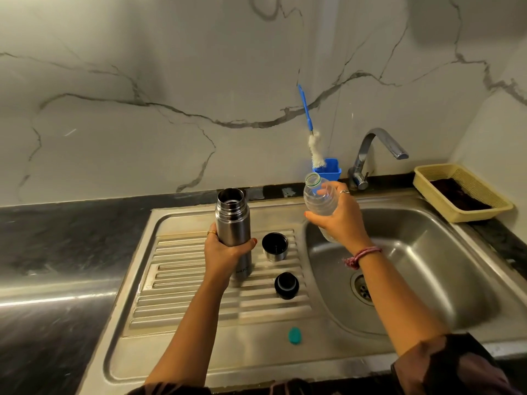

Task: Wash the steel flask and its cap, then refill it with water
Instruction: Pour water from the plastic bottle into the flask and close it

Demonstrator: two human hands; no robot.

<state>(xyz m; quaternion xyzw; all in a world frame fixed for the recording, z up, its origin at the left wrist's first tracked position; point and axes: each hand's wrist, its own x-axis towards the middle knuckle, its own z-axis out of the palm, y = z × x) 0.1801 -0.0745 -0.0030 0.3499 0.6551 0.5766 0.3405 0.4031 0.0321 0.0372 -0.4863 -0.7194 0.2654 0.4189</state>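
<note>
on the drainboard (199, 280), left grip (225, 249) clasps upright flask (233, 220); right grip (339, 220) holds seemingly part-filled bottle (319, 198).

Both arms stretched forward; left hand (225, 249) wrapped round the upright brushed-steel flask (233, 223), right hand (339, 218) gripping a tilted clear plastic bottle (318, 198).

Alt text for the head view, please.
Left hand grips an open steel flask upright on the drainboard; right hand holds an uncapped plastic bottle beside it. Two caps sit nearby.

hands (225, 249) grip flask (233, 220), bottle (319, 199)
</note>
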